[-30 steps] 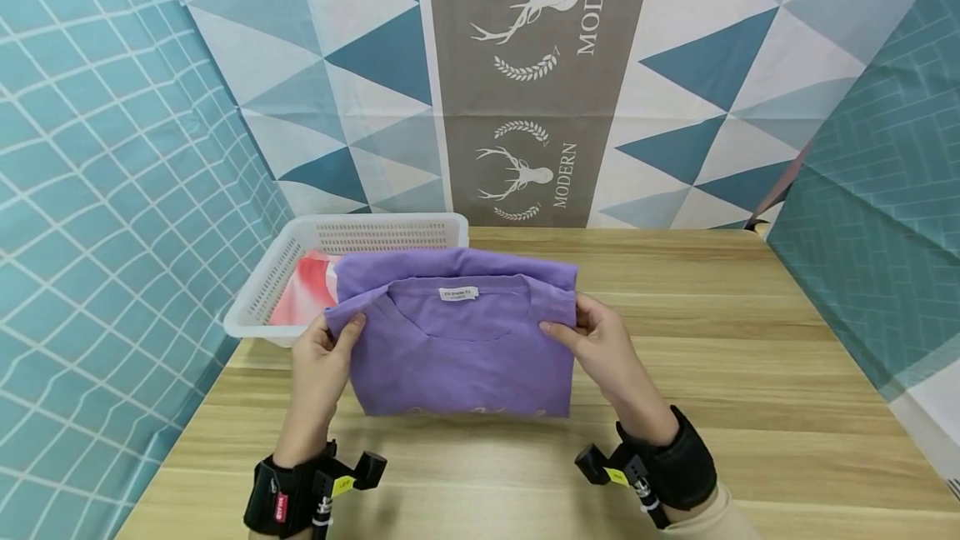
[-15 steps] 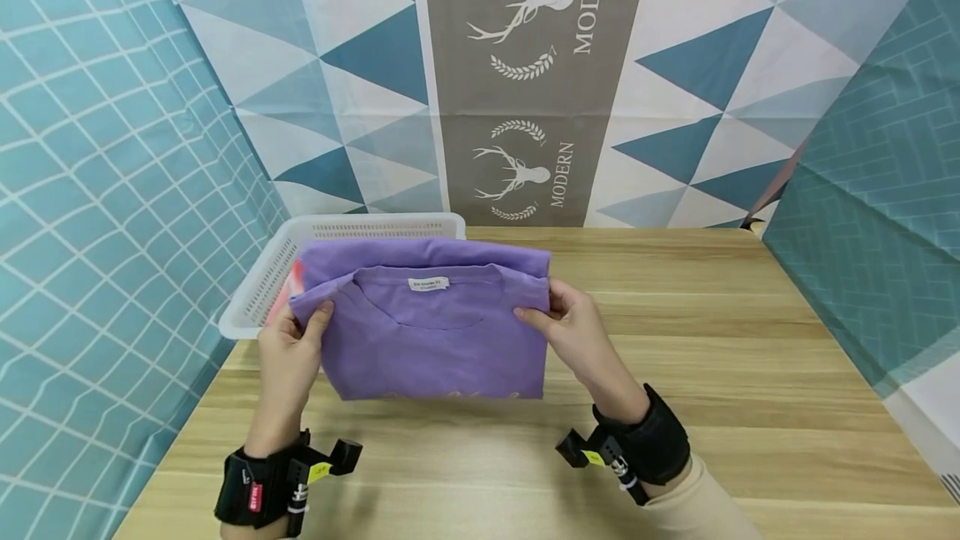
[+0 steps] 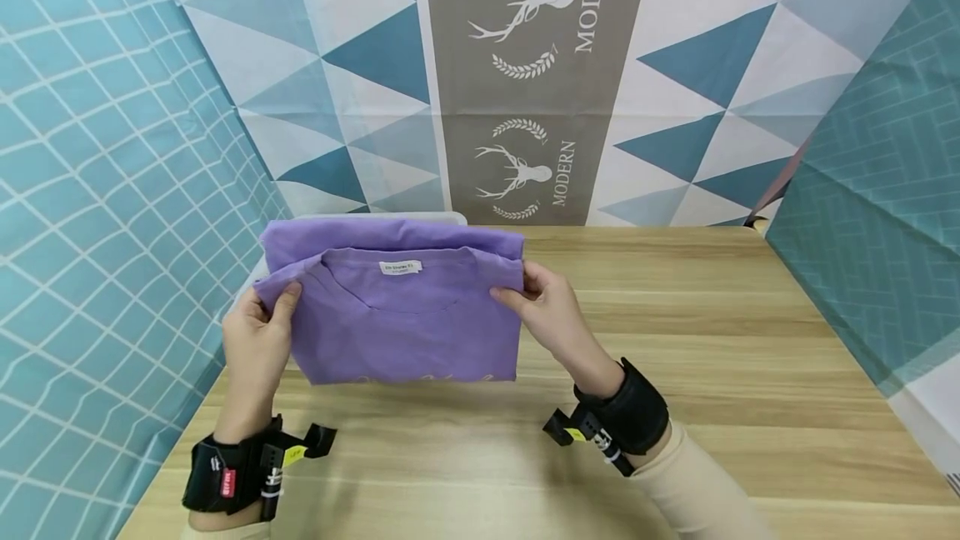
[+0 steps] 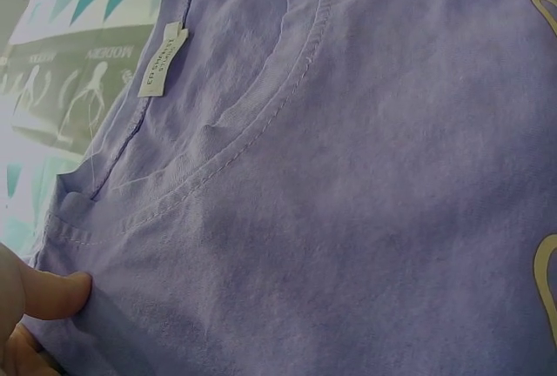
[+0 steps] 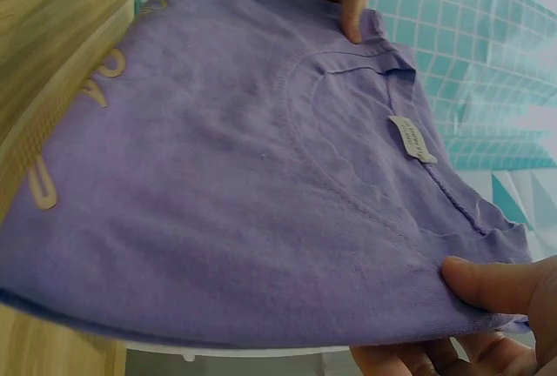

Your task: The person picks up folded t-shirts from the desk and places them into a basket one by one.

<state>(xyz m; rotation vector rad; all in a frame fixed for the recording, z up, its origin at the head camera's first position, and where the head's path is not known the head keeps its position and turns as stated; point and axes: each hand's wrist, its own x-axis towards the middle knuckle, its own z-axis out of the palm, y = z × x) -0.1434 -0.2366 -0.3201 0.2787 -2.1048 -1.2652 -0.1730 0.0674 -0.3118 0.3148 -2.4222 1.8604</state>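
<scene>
A folded purple T-shirt (image 3: 408, 323) hangs between my two hands, with its neckline and white label (image 3: 401, 267) facing me. My left hand (image 3: 257, 340) pinches its left shoulder, thumb in front and fingers behind. At the opposite shoulder, my right hand (image 3: 551, 307) grips the cloth the same way. In the left wrist view, the left thumb (image 4: 57, 295) presses on the cloth beside the collar. Part of a light-coloured print (image 5: 42, 183) shows near the shirt's lower edge in the right wrist view. The shirt is in front of a white plastic basket (image 3: 454, 217) and hides most of it.
The wooden table (image 3: 675, 340) extends under the shirt and off to the right. Blue tile-patterned cloth (image 3: 97, 190) stands along the left side, a triangle-patterned cloth (image 3: 360, 65) hangs at the back, and a teal cloth (image 3: 885, 190) borders the right.
Both hands have carried the T-shirt left and a little away from me, over the basket. The red and white cloth seen inside the basket earlier is now covered.
</scene>
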